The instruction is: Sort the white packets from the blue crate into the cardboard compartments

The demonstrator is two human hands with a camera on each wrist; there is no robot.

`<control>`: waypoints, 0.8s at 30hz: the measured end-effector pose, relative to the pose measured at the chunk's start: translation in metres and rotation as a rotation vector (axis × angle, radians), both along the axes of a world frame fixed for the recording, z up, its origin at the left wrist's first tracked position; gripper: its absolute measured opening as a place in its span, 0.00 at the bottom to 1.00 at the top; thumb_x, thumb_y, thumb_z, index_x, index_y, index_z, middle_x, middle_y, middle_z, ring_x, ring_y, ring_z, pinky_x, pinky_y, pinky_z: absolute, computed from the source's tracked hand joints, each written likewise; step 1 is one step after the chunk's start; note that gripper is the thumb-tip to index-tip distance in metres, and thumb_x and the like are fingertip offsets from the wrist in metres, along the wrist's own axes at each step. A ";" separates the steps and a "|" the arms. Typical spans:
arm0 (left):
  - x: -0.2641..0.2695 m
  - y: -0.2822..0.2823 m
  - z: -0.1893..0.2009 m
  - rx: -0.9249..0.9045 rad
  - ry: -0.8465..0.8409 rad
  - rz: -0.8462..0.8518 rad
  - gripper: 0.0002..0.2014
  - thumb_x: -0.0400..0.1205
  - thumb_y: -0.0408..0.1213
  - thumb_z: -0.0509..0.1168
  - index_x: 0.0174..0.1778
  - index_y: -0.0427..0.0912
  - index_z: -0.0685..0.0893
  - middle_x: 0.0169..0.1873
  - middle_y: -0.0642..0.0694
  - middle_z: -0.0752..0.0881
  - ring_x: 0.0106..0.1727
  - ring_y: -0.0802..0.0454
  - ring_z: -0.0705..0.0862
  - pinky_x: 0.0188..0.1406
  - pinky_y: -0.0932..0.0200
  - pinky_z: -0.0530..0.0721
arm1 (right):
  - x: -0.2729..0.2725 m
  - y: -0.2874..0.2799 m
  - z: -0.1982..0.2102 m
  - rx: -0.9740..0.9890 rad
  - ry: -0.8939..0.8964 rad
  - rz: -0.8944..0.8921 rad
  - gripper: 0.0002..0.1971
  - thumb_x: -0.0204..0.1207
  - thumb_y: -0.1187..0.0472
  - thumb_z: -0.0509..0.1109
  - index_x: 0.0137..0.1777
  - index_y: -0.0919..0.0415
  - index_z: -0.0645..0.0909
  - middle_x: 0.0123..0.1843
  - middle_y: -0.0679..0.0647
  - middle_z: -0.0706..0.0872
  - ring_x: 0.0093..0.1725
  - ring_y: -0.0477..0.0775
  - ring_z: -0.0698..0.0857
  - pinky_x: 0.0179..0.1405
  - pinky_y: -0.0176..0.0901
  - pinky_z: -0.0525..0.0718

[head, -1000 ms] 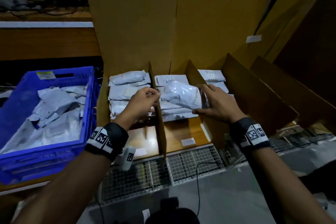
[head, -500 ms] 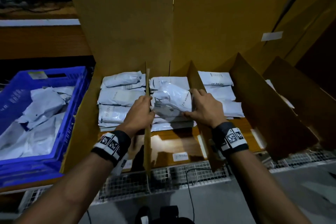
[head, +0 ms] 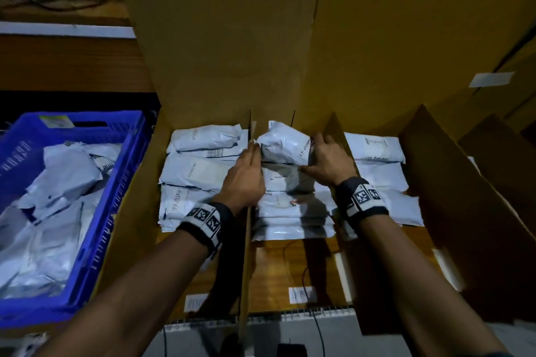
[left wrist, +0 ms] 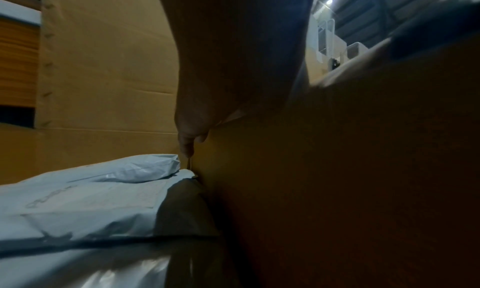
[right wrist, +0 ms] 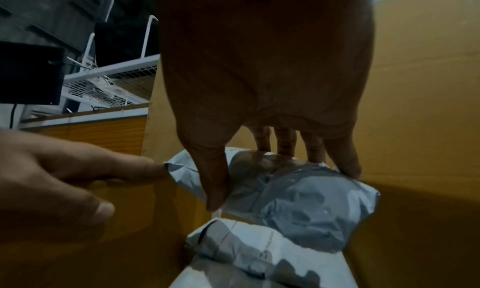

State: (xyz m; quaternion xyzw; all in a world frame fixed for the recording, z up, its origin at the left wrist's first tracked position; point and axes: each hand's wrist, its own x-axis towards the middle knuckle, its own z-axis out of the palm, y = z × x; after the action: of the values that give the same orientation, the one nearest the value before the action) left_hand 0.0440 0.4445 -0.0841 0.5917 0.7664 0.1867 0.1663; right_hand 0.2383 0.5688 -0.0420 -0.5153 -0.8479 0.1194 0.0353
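Note:
A crumpled white packet (head: pixel 282 143) (right wrist: pixel 311 206) sits at the back of the middle cardboard compartment, on top of a stack of packets (head: pixel 290 211). My right hand (head: pixel 311 153) (right wrist: pixel 272 181) grips its right end, thumb in front and fingers behind. My left hand (head: pixel 246 174) (right wrist: pixel 78 169) lies astride the cardboard divider (head: pixel 246 255) between the left and middle compartments. Its straight index fingertip touches the packet's left corner. The blue crate (head: pixel 116 182) at the left holds several loose white packets (head: pixel 58 197).
Packet stacks fill the left compartment (head: pixel 200 171) and the right one (head: pixel 380 171). A tall cardboard back wall (head: pixel 261 38) rises behind them. Further slanted dividers (head: pixel 449 197) stand to the right. A wire shelf edge (head: pixel 290 316) runs below the compartments.
Both hands moved the packet deeper, to the back of the middle compartment. My left hand no longer pinches its edge and now lies over the divider. The view has come closer.

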 end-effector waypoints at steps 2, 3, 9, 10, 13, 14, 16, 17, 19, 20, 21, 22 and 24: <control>0.000 0.000 -0.004 0.014 -0.022 0.013 0.38 0.90 0.34 0.56 0.94 0.39 0.46 0.94 0.42 0.45 0.94 0.45 0.51 0.91 0.48 0.59 | -0.007 0.010 -0.015 -0.013 -0.033 0.006 0.43 0.73 0.44 0.85 0.81 0.56 0.66 0.74 0.63 0.77 0.72 0.73 0.78 0.69 0.71 0.83; -0.001 -0.001 -0.007 0.025 -0.018 0.012 0.38 0.89 0.33 0.56 0.94 0.38 0.45 0.94 0.43 0.44 0.94 0.46 0.50 0.91 0.50 0.58 | -0.010 0.014 -0.021 -0.009 -0.049 0.004 0.43 0.73 0.45 0.85 0.81 0.57 0.66 0.75 0.63 0.77 0.73 0.73 0.77 0.71 0.71 0.81; 0.003 -0.001 -0.007 0.011 -0.004 0.009 0.51 0.82 0.29 0.68 0.94 0.40 0.41 0.94 0.44 0.42 0.94 0.47 0.49 0.91 0.50 0.61 | -0.038 0.056 -0.052 0.035 -0.123 0.023 0.35 0.75 0.55 0.82 0.78 0.57 0.70 0.77 0.64 0.74 0.77 0.74 0.73 0.77 0.76 0.72; 0.005 -0.001 -0.004 0.003 -0.008 0.022 0.52 0.82 0.28 0.69 0.95 0.41 0.40 0.94 0.45 0.41 0.94 0.46 0.50 0.89 0.52 0.62 | -0.042 0.064 -0.057 0.037 -0.130 0.039 0.35 0.75 0.56 0.82 0.79 0.56 0.69 0.78 0.64 0.73 0.78 0.74 0.71 0.78 0.79 0.69; 0.009 0.002 -0.002 0.008 0.004 0.037 0.51 0.82 0.26 0.67 0.95 0.43 0.40 0.95 0.46 0.43 0.93 0.44 0.53 0.87 0.52 0.65 | -0.052 0.085 -0.070 0.056 -0.144 0.067 0.32 0.80 0.63 0.76 0.81 0.52 0.68 0.83 0.65 0.67 0.84 0.74 0.64 0.80 0.84 0.64; 0.009 0.002 -0.002 0.003 0.003 0.041 0.51 0.82 0.26 0.66 0.95 0.44 0.41 0.95 0.46 0.44 0.93 0.44 0.54 0.87 0.52 0.66 | -0.054 0.090 -0.073 0.049 -0.150 0.084 0.33 0.82 0.65 0.73 0.84 0.51 0.66 0.85 0.65 0.65 0.86 0.74 0.61 0.81 0.85 0.63; 0.009 0.002 -0.004 -0.003 -0.004 0.060 0.51 0.80 0.24 0.65 0.95 0.45 0.42 0.95 0.48 0.44 0.92 0.42 0.59 0.85 0.49 0.71 | -0.057 0.094 -0.081 -0.018 -0.176 0.136 0.38 0.86 0.65 0.69 0.91 0.46 0.56 0.92 0.64 0.56 0.91 0.74 0.52 0.83 0.86 0.59; 0.008 0.003 -0.005 -0.001 0.001 0.066 0.51 0.80 0.24 0.64 0.95 0.46 0.42 0.95 0.49 0.44 0.91 0.41 0.62 0.82 0.47 0.75 | -0.057 0.093 -0.085 -0.075 -0.187 0.154 0.42 0.87 0.62 0.68 0.93 0.43 0.48 0.94 0.62 0.48 0.92 0.74 0.47 0.84 0.86 0.55; 0.008 0.003 -0.008 0.003 0.010 0.072 0.51 0.80 0.24 0.64 0.95 0.48 0.42 0.95 0.51 0.43 0.88 0.40 0.68 0.75 0.46 0.81 | -0.055 0.088 -0.097 -0.158 -0.176 0.160 0.46 0.89 0.54 0.67 0.93 0.36 0.36 0.95 0.58 0.36 0.93 0.73 0.38 0.84 0.87 0.49; 0.007 0.004 -0.009 0.008 0.009 0.072 0.51 0.80 0.24 0.65 0.95 0.49 0.42 0.95 0.52 0.43 0.87 0.41 0.69 0.72 0.47 0.82 | -0.055 0.086 -0.102 -0.164 -0.160 0.161 0.43 0.91 0.49 0.63 0.91 0.32 0.33 0.94 0.58 0.32 0.92 0.73 0.36 0.83 0.87 0.47; 0.007 0.004 -0.010 0.014 0.007 0.069 0.51 0.80 0.25 0.64 0.95 0.49 0.42 0.95 0.52 0.42 0.87 0.41 0.69 0.71 0.47 0.82 | -0.055 0.084 -0.107 -0.154 -0.142 0.161 0.40 0.92 0.45 0.58 0.90 0.30 0.30 0.94 0.58 0.29 0.92 0.74 0.34 0.83 0.88 0.46; 0.008 0.004 -0.009 0.019 0.008 0.065 0.51 0.81 0.25 0.64 0.95 0.49 0.42 0.95 0.52 0.42 0.87 0.41 0.68 0.71 0.47 0.81 | -0.055 0.083 -0.111 -0.143 -0.129 0.160 0.37 0.93 0.42 0.54 0.88 0.27 0.29 0.93 0.58 0.27 0.91 0.74 0.33 0.83 0.88 0.45; 0.010 0.004 -0.008 0.013 0.018 0.060 0.50 0.81 0.26 0.64 0.95 0.48 0.42 0.95 0.52 0.42 0.88 0.42 0.67 0.71 0.47 0.80 | -0.055 0.083 -0.117 -0.137 -0.139 0.166 0.34 0.93 0.39 0.49 0.87 0.26 0.28 0.92 0.59 0.24 0.91 0.75 0.31 0.82 0.88 0.43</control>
State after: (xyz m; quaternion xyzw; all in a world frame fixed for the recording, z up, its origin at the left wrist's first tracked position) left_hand 0.0536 0.4488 -0.0923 0.5711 0.7840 0.1916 0.1499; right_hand 0.1837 0.6521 -0.1590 -0.4517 -0.8778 0.1436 -0.0687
